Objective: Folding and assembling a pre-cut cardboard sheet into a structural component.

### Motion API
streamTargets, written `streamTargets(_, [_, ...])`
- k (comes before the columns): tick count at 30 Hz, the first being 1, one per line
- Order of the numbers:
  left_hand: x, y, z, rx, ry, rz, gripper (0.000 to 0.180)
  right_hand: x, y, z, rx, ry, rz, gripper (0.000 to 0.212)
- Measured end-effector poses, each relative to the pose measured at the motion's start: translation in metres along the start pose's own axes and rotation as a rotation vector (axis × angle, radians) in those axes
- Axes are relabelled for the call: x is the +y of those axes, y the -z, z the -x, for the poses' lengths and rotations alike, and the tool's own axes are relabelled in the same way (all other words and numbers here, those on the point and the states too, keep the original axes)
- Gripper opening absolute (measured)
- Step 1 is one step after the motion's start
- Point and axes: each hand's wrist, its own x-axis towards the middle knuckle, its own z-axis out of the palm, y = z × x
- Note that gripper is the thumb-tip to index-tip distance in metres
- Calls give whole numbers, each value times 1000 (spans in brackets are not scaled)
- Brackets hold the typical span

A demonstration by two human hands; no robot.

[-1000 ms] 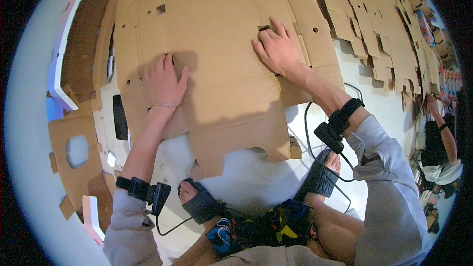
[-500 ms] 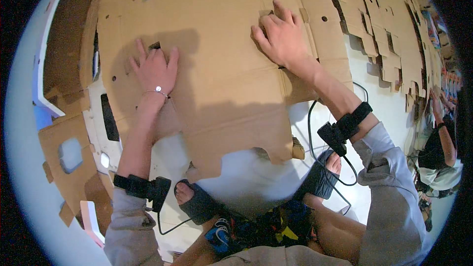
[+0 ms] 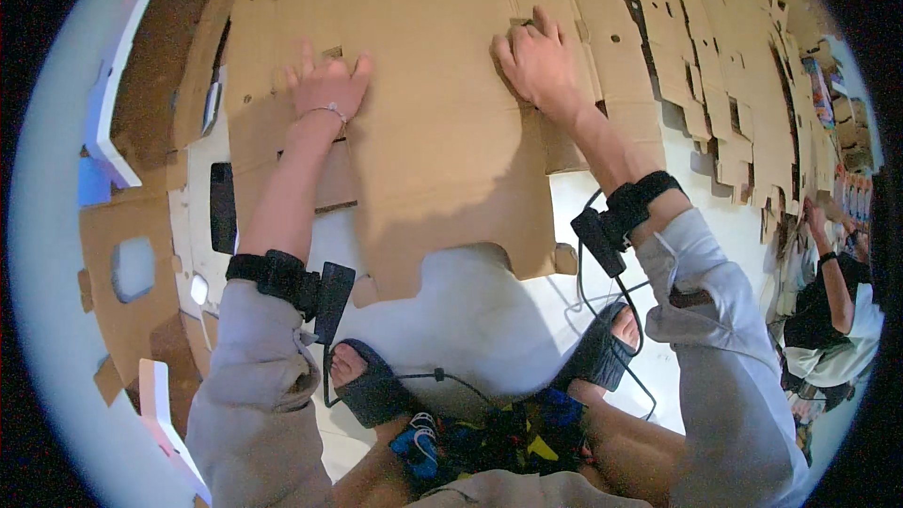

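Note:
A large brown cardboard sheet with small cutouts and a notched near edge lies in front of me. My left hand rests on its left part, fingers spread, at a small square cutout. Farther right, my right hand touches the sheet beside another cutout. Some of its fingers bend toward that opening while others stay apart. Neither hand is visibly closed round anything; fingertips at the cutouts are partly hidden. Each forearm wears a black strap with a black device and cable.
Layered cardboard sheets with ragged edges spread to the right. A cardboard piece with an oval hole lies at the left, near a white-edged panel. My feet in dark footwear stand on the pale floor. Another person works at far right.
My view has shifted, so the sheet's near edge appears higher. The left hand appears farther up and right, still at the same cutout. My right hand keeps nearly its place on the cardboard.

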Motion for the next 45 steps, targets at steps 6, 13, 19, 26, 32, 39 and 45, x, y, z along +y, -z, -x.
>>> streamTargets(6, [-7, -8, 23, -42, -108, -34, 72, -6, 20, 26, -110, -44, -28, 45])
streamTargets(13, [-13, -24, 68, 141, -178, 3, 66, -16, 37, 57, -107, -82, -128, 47])
streamTargets(19, [-13, -27, 66, 146, -168, -51, 62, -13, 33, 47, -48, -98, -140, 46])
streamTargets(26, [-5, -11, 32, 150, -147, -10, 65, 5, 22, 15, 12, -80, -53, 45])
streamTargets(32, [-13, -22, 24, 182, -133, 7, 68, 0, 17, 10, 3, -84, -112, 45])
streamTargets(39, [-5, -21, 52, 167, -152, -15, 67, 1, 31, 46, -123, -95, -79, 42])
streamTargets(45, [-4, -26, 76, 169, -179, -58, 62, -1, 37, 66, -128, -67, -83, 39])
